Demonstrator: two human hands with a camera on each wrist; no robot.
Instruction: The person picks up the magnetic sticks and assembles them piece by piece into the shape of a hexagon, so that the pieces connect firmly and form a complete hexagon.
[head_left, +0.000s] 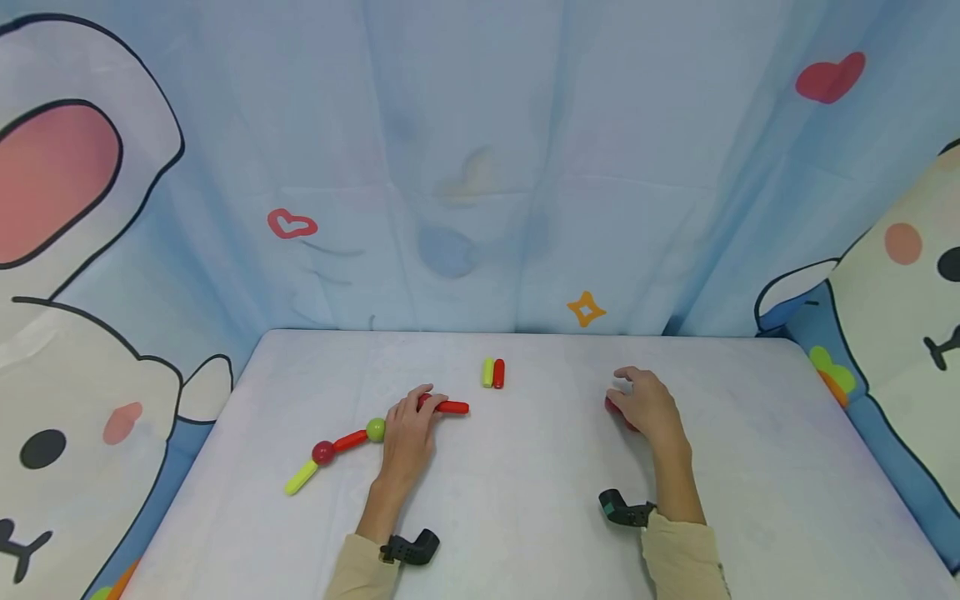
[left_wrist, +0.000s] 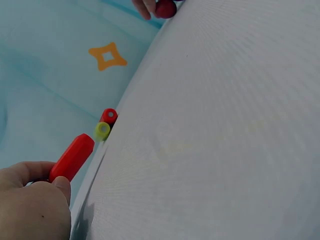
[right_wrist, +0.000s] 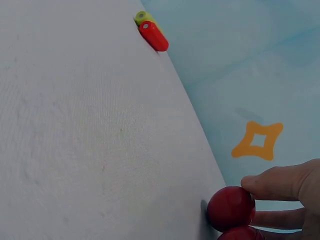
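A chain of sticks and balls lies on the left of the table: a yellow-green stick (head_left: 302, 477), a red ball (head_left: 322, 452), a red stick (head_left: 350, 441) and a green ball (head_left: 376, 430). My left hand (head_left: 408, 433) covers its middle and grips the far end, where another red stick (head_left: 453, 407) points right. In the left wrist view, finger and thumb pinch this red stick (left_wrist: 74, 156). Over on the right, my right hand (head_left: 645, 408) holds a red ball (right_wrist: 231, 209), thumb on it and fingers behind. A second red ball (right_wrist: 242, 233) sits against it, partly out of frame.
Two loose sticks, one yellow-green (head_left: 488, 372) and one red (head_left: 498, 373), lie side by side towards the back of the white table (head_left: 540, 483). Behind the table's far edge hangs a blue printed curtain (head_left: 480, 167).
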